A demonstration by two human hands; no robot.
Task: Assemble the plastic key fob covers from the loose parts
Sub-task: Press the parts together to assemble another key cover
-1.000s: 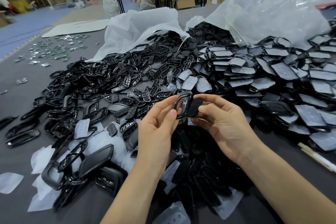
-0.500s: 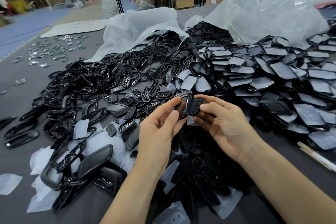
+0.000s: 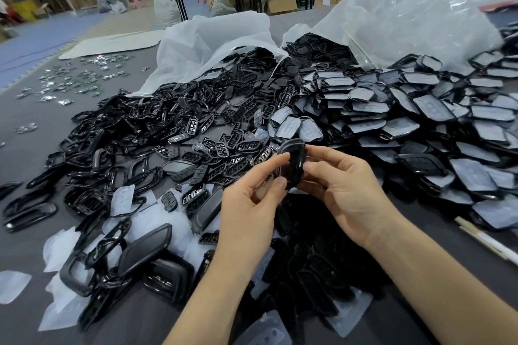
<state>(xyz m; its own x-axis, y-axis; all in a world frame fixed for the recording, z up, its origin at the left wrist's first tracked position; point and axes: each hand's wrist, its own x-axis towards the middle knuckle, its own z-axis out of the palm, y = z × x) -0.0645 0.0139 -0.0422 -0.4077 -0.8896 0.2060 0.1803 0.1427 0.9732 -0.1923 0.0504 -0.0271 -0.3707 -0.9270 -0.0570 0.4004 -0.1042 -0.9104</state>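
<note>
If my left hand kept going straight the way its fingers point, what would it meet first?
The black key fob cover your left hand pinches; past it, probably the right hand, though depth is unclear.

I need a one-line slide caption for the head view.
Left hand and right hand hold a black fob cover over a table heaped with loose parts.

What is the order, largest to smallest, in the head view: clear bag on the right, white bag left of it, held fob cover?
1. clear bag
2. white bag
3. fob cover, smallest despite being nearest the camera
</note>
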